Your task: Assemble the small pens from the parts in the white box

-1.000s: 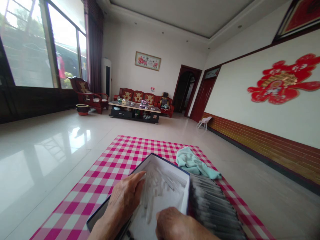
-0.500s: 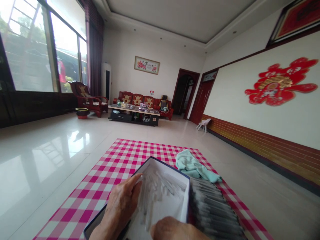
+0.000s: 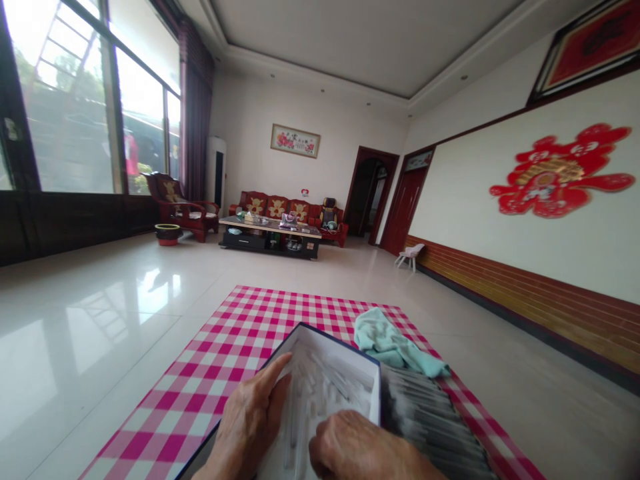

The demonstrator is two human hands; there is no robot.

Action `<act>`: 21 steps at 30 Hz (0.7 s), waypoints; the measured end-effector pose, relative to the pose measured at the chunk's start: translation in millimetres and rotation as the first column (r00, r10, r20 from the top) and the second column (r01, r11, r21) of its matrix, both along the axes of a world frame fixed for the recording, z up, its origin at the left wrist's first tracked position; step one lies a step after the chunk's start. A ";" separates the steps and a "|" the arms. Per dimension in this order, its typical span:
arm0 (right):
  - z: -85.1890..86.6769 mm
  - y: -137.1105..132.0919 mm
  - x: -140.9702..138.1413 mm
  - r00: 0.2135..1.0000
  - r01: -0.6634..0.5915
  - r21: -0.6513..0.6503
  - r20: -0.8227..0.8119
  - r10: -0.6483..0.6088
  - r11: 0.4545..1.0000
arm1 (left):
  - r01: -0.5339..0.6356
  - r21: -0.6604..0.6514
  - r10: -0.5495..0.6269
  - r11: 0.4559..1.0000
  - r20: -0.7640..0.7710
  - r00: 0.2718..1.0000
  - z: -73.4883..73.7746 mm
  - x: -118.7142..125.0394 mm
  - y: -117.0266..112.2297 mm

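Note:
An open shallow box [image 3: 327,340] with a dark blue rim and white inside sits on a pink-and-white checked cloth [image 3: 200,360]. Many pale thin sticks [image 3: 320,393] lie jumbled in it. My left hand [image 3: 247,423] rests at the box's left side, its index finger stretched along the inner wall beside the sticks. My right hand [image 3: 353,447] curls over the sticks at the near right, and its fingertips are hidden. Packed rows of grey sticks [image 3: 430,420] lie just right of the box. A crumpled mint-green towel [image 3: 393,343] lies behind them.
Polished tile floor surrounds the cloth. Far ahead stand a low coffee table [image 3: 270,233] with small items on it and a red wooden sofa [image 3: 285,210]. A small pink chair [image 3: 411,255] stands by the right wall, and an armchair [image 3: 180,208] stands by the windows.
The view has tilted upward, so the box sits lower in the picture. My right hand has risen back over the sticks, and my left index finger has straightened.

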State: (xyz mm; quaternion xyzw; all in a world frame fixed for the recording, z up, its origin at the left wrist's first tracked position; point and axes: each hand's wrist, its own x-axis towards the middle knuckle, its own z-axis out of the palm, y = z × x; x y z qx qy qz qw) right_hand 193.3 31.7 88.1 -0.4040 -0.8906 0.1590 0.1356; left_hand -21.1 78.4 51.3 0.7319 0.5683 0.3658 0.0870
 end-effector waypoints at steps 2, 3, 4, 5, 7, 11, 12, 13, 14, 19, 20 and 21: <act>5.1 9.9 -6.4 0.999 0.046 0.034 0.021 -0.047 0.998 | 0.027 0.012 -0.027 1.000 0.007 1.000 -0.7 1.0 -0.5; 6.5 16.3 -10.3 0.998 0.061 0.049 0.017 -0.062 0.997 | 0.046 0.015 -0.046 0.999 0.021 0.999 -0.6 1.7 -0.7; 7.5 23.0 -14.3 0.996 0.083 0.072 -0.028 -0.081 0.994 | 0.065 0.012 -0.066 0.998 0.043 0.997 -0.4 2.4 -0.9; 8.2 29.1 -17.9 0.988 0.122 0.099 -0.111 -0.111 0.988 | 0.086 0.001 -0.085 0.996 0.073 0.994 -0.2 3.2 -1.0; 8.4 38.3 -23.7 0.917 0.247 0.138 -0.354 -0.185 0.959 | 0.132 -0.048 -0.123 0.990 0.153 0.981 -0.8 5.0 -1.1; 3.1 43.0 -31.1 0.545 0.484 0.008 -0.785 -0.295 0.875 | 0.247 -0.142 -0.182 0.959 0.361 0.914 -5.4 9.0 -1.9; 1.5 42.7 -32.4 0.452 0.507 -0.034 -0.840 -0.300 0.861 | 0.269 -0.153 -0.189 0.951 0.401 0.896 -6.4 10.0 -2.3; 0.3 42.2 -33.6 0.376 0.521 -0.064 -0.878 -0.295 0.851 | 0.286 -0.159 -0.195 0.945 0.430 0.882 -6.9 10.9 -2.9; -0.5 41.8 -34.5 0.321 0.528 -0.081 -0.903 -0.287 0.845 | 0.300 -0.163 -0.201 0.940 0.448 0.871 -6.9 11.7 -3.6; 1.2 42.3 -34.1 0.188 0.555 -0.125 -0.944 -0.271 0.822 | 0.351 -0.145 -0.252 0.925 0.457 0.853 -3.1 14.6 -7.4; 1.6 42.5 -33.8 0.176 0.558 -0.132 -0.946 -0.272 0.819 | 0.356 -0.135 -0.262 0.925 0.453 0.852 -2.7 15.2 -8.0; 1.7 42.7 -33.6 0.169 0.559 -0.137 -0.947 -0.274 0.818 | 0.358 -0.126 -0.268 0.925 0.451 0.852 -2.5 15.9 -8.6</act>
